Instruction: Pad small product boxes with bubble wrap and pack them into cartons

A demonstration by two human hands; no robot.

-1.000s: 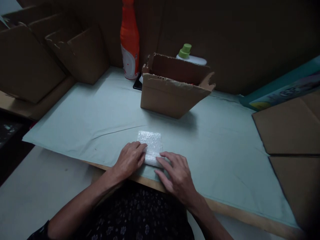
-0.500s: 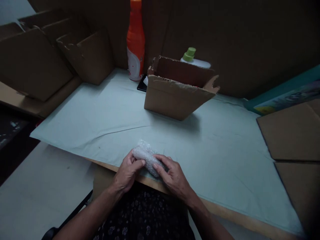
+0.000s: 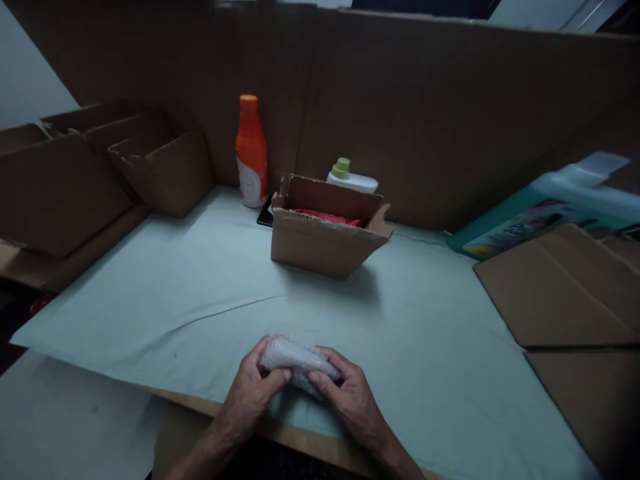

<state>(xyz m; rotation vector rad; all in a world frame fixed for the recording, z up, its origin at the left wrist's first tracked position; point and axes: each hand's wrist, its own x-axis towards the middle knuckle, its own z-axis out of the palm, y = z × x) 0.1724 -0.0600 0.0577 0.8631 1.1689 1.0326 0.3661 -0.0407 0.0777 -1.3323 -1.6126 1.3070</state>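
Note:
A bubble-wrapped bundle (image 3: 297, 361), whitish and roughly cylindrical, is held between my two hands near the table's front edge. My left hand (image 3: 255, 380) grips its left end, thumb on the near side. On the right end, my right hand (image 3: 347, 390) is closed with its thumb pressed on the wrap. What lies inside the wrap cannot be made out. Beyond the hands stands an open cardboard box (image 3: 320, 243) with something red (image 3: 327, 217) in it.
Behind the box are an orange bottle (image 3: 251, 153), a white bottle with a green cap (image 3: 353, 178) and a dark flat object (image 3: 265, 213). Cardboard boxes (image 3: 165, 170) stand at left. To the right are a teal jug (image 3: 530, 207) and flat cardboard (image 3: 560, 287). Pale cloth (image 3: 200, 280) covers the table.
The camera view has tilted up, so everything sits lower in the picture. The loose flap of bubble wrap behind the bundle no longer shows; both hands still hold it.

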